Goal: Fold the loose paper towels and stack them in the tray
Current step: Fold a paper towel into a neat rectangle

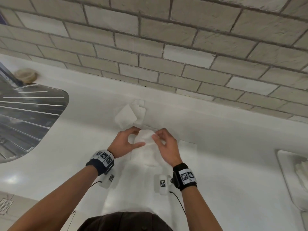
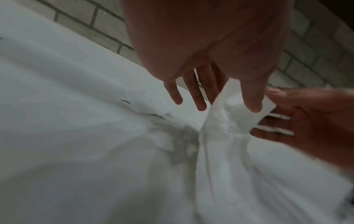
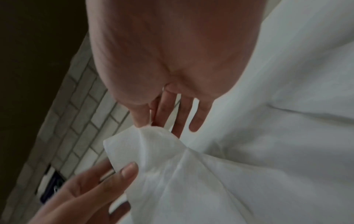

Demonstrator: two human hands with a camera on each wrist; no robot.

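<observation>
A long white paper towel [image 1: 146, 152] lies lengthways on the white counter, its far end raised and bunched. My left hand [image 1: 139, 138] pinches that end's left side, thumb on top. My right hand [image 1: 155, 136] pinches the right side. In the left wrist view my left hand [image 2: 237, 104] has its thumb on the paper towel [image 2: 224, 125]; the other fingers spread behind. In the right wrist view my right hand [image 3: 147, 123] nips the paper towel [image 3: 162, 160] between thumb and forefinger. A white tray [image 1: 283, 174] holding folded towels [image 1: 301, 169] sits at the right edge.
Several loose towels [image 1: 128, 114] lie overlapped near the brick wall [image 1: 166, 47], just beyond my hands. Another flat sheet [image 1: 189, 145] lies right of my right hand. A steel sink drainer [image 1: 30, 117] fills the left side.
</observation>
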